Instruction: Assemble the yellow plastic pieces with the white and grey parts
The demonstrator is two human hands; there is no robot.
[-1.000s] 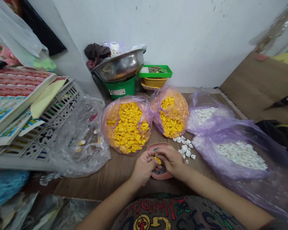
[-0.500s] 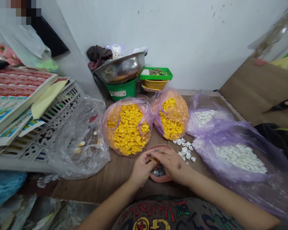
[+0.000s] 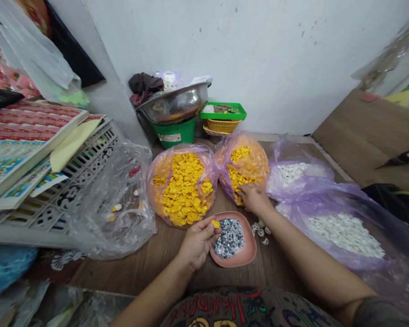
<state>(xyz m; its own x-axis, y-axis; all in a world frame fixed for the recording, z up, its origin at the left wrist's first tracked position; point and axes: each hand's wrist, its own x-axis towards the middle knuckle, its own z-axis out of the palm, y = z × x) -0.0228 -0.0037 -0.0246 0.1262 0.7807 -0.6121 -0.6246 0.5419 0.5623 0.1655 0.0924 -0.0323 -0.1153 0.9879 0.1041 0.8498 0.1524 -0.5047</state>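
Between the thumb and fingers of my left hand (image 3: 199,243) is a small yellow plastic piece (image 3: 216,224). This hand is at the left rim of a pink dish (image 3: 250,254), which contains many small shiny silver-grey bits (image 3: 229,238). My right hand (image 3: 255,197) is reached out to the front of the right-hand bag of yellow pieces (image 3: 240,154). Its fingers are extended and partly bent over the yellow pieces, with nothing visible in them. A fuller bag of yellow pieces (image 3: 184,186) sits to the left. Loose white pieces (image 3: 261,229) lie beside the dish, partly under my right forearm.
Purple bags of white pieces (image 3: 347,234) lie at the right. A crumpled clear bag (image 3: 112,200) and a grey plastic crate (image 3: 30,227) stand at the left. At the wall are a metal basin (image 3: 177,104) on a green bucket (image 3: 177,131) and a green tray (image 3: 223,111).
My hands were together over the dish and have moved apart. The right hand moved up to the yellow bag; the left stays by the dish with a yellow piece. More of the dish shows.
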